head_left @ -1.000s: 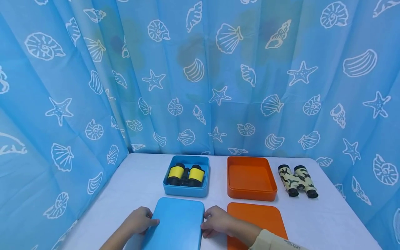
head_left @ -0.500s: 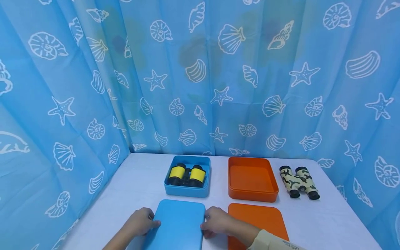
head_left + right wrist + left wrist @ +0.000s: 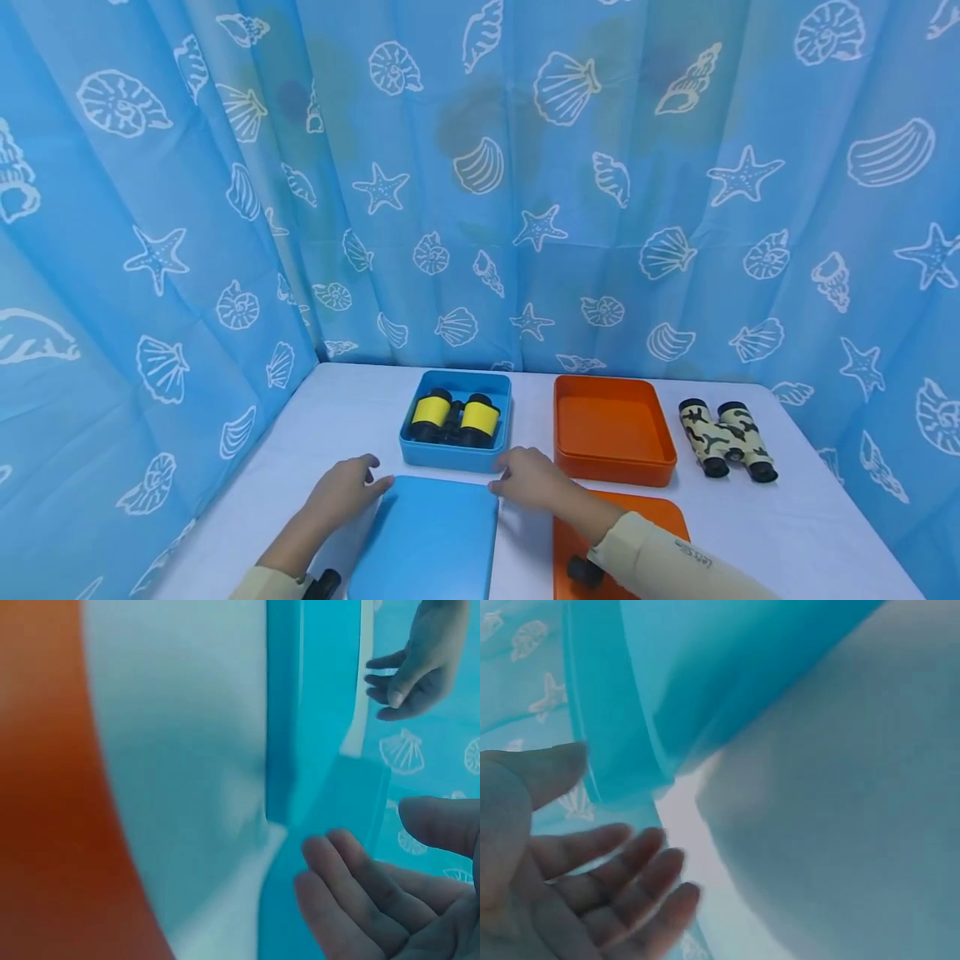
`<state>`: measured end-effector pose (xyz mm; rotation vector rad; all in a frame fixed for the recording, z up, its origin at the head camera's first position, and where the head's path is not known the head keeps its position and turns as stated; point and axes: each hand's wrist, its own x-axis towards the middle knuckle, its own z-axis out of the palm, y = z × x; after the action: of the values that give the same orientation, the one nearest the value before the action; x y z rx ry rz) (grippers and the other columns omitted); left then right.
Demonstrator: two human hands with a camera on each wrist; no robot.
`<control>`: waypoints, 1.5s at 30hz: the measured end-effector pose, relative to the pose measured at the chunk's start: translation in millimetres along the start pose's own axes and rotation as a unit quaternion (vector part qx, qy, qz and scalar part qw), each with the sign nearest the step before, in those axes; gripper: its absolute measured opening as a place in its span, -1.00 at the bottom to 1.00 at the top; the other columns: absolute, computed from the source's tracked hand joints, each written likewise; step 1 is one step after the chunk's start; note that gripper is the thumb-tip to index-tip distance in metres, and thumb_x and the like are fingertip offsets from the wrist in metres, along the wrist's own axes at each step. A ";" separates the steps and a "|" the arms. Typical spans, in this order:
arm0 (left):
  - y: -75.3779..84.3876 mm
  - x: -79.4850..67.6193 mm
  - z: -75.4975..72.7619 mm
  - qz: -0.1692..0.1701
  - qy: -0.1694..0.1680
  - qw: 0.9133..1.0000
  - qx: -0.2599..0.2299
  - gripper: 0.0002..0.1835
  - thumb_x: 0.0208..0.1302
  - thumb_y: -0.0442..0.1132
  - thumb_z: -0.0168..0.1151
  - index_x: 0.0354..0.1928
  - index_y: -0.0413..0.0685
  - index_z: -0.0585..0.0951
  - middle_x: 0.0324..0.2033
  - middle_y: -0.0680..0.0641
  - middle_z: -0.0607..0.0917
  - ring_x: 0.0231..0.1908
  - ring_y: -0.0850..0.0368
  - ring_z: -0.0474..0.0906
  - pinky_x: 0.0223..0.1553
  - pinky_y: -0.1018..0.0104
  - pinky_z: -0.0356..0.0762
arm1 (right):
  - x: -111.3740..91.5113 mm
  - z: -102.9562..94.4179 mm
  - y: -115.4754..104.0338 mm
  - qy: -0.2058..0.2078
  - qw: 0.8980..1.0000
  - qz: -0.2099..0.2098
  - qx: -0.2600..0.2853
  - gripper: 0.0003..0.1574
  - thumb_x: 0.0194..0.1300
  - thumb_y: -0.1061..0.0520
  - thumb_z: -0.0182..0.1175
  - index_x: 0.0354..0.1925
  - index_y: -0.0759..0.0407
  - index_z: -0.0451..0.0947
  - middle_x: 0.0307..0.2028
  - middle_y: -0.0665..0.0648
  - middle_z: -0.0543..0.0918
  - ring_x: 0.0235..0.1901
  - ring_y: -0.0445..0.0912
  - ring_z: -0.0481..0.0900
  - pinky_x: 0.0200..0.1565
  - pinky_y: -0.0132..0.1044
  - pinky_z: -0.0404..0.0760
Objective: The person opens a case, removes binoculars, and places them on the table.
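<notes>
A flat blue lid [image 3: 430, 542] lies on the table before me, in front of a blue box [image 3: 456, 455] that holds yellow-and-black binoculars [image 3: 455, 418]. My left hand [image 3: 343, 490] hovers at the lid's far left corner, thumb and fingers spread. Just off the box's near right corner is my right hand [image 3: 531, 478], its fingertips close to the lid's far right corner. Nothing is held in either hand. In the left wrist view the fingers [image 3: 615, 870] are apart from the blue plastic; loosely bent fingers [image 3: 360, 892] show in the right wrist view.
An orange box [image 3: 611, 467] stands back right, with an orange lid [image 3: 651, 508] in front, partly under my right forearm. Camouflage-patterned binoculars [image 3: 726, 439] lie to its right. A blue shell-print curtain [image 3: 495, 208] closes off the back and left of the white-covered table [image 3: 806, 533].
Both hands have let go of the blue lid's sides and moved forward, away from me, toward the blue box. The lid stays on the table. The view has shifted slightly.
</notes>
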<state>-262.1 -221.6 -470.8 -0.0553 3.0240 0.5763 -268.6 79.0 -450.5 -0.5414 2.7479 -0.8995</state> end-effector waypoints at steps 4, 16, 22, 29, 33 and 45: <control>1.4 15.3 -0.2 0.057 0.077 0.995 0.033 -0.40 0.29 0.13 0.25 0.17 -0.19 0.54 -0.03 -0.20 0.66 -0.03 -0.17 0.61 -0.12 -0.05 0.62 | 14.2 -8.4 -5.7 0.043 0.999 -0.017 -0.024 -0.51 0.29 0.02 0.30 0.11 0.23 0.60 -0.18 0.09 0.69 -0.22 -0.05 0.62 -0.27 -0.21 0.68; 8.1 65.8 -2.3 0.163 0.112 0.973 0.120 -0.17 0.36 0.35 -0.07 0.34 -0.24 0.38 0.29 -0.29 0.40 0.29 -0.24 0.30 0.25 -0.14 0.27 | 62.7 -12.3 -14.1 0.110 0.986 -0.043 -0.117 -0.57 0.32 -0.06 0.27 0.05 0.15 0.63 -0.14 0.04 0.69 -0.18 -0.07 0.60 -0.15 -0.19 0.65; 7.7 85.9 0.7 0.178 0.075 0.971 0.137 -0.07 0.34 0.41 -0.15 0.43 -0.23 0.24 0.42 -0.27 0.20 0.42 -0.24 0.02 0.36 -0.17 0.00 | 84.4 -10.1 -13.4 0.092 0.981 -0.045 -0.163 -0.43 0.28 -0.17 0.28 0.13 0.12 0.57 -0.04 0.07 0.63 -0.11 -0.06 0.53 -0.06 -0.18 0.62; 4.7 93.9 3.5 0.163 0.015 0.977 0.138 0.06 0.25 0.54 -0.27 0.48 -0.20 0.15 0.45 -0.23 0.16 0.45 -0.19 -0.04 0.39 -0.13 -0.05 | 102.1 -5.2 -5.3 0.042 0.983 -0.033 -0.178 -0.21 0.24 -0.27 0.28 0.29 0.11 0.42 0.20 0.14 0.48 0.15 0.04 0.43 0.14 -0.01 0.49; 3.8 96.7 4.3 0.168 0.009 0.976 0.137 0.05 0.24 0.56 -0.31 0.49 -0.15 0.15 0.45 -0.19 0.17 0.45 -0.16 -0.04 0.39 -0.12 -0.05 | 109.6 -1.3 -4.4 0.031 0.981 -0.030 -0.190 -0.11 0.24 -0.31 0.25 0.36 0.12 0.34 0.33 0.19 0.35 0.29 0.09 0.31 0.20 0.03 0.42; 2.3 106.0 6.0 0.210 0.007 0.967 0.141 0.04 0.25 0.54 -0.25 0.52 -0.10 0.06 0.47 -0.12 0.13 0.46 -0.09 -0.06 0.40 -0.06 -0.05 | 129.9 14.6 -10.4 0.035 0.973 -0.041 -0.224 0.04 0.18 -0.37 0.26 0.38 0.21 0.28 0.40 0.26 0.22 0.40 0.20 0.11 0.32 0.03 0.24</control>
<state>-367.6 -219.7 -482.7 0.6083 3.1051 0.1551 -379.9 11.4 -465.6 -0.7113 3.0212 -0.3060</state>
